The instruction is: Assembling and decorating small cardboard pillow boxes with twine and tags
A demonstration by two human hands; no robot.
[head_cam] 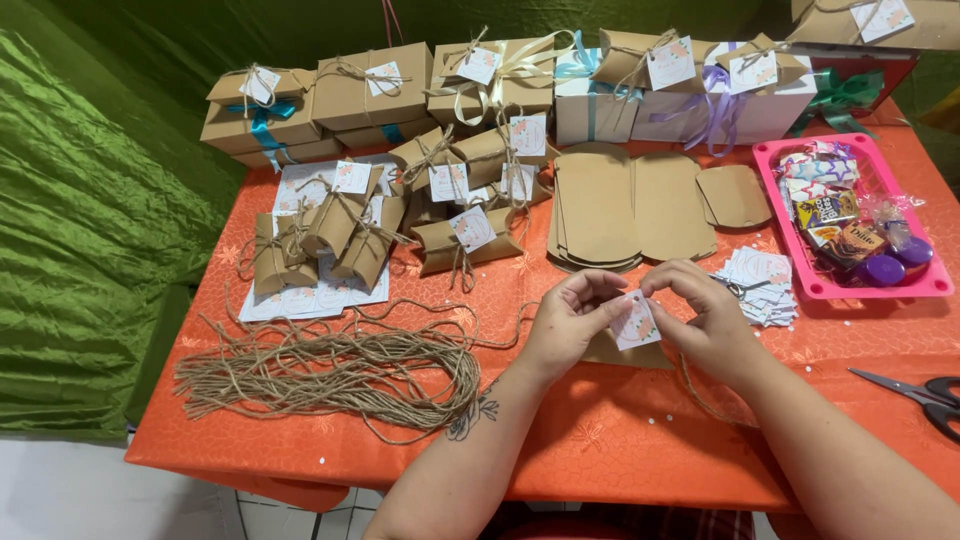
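Note:
My left hand [568, 322] and my right hand [708, 318] meet over the orange table [600, 430], both pinching a small white paper tag [636, 324] with a floral print. A brown pillow box [615, 350] lies partly hidden under my hands. A strand of twine [700, 395] runs from under my right hand toward the table's front. A stack of more white tags [760, 283] sits just right of my right hand.
A loose bundle of twine [330, 375] lies at left. Finished tied pillow boxes [465, 235] and ribboned gift boxes [370, 85] fill the back. Flat unfolded kraft boxes [625, 205] lie centre. A pink tray [935, 285] of sweets stands right, scissors [915, 392] near the right edge.

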